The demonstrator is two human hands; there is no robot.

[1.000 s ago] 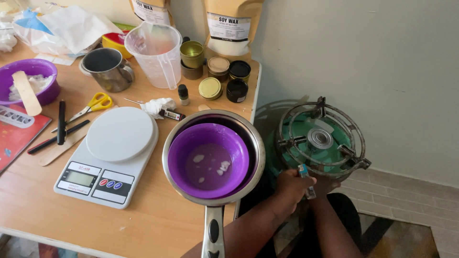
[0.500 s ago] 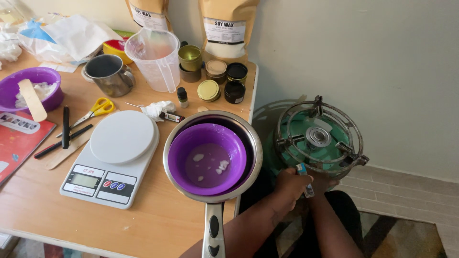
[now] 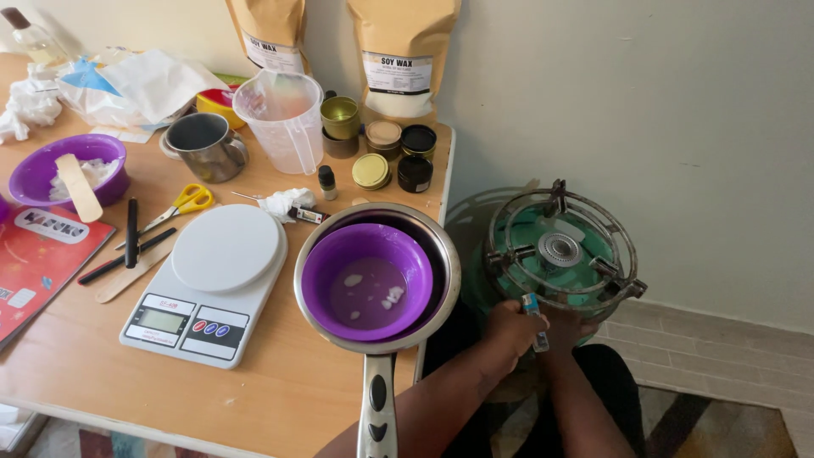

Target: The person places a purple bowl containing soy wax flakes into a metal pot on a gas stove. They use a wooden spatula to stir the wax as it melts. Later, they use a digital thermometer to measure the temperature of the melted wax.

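- Gripping a small blue lighter, the left hand has fingers curled round it, long axis upright
- Burner of the green gas stove lies at one o'clock from the lighter
- Right hand sits just beside, fingers hidden, cannot tell

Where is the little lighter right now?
In the head view, the lighter is low on the right, pinched between the left hand and right hand, just below the green gas burner beside the table.
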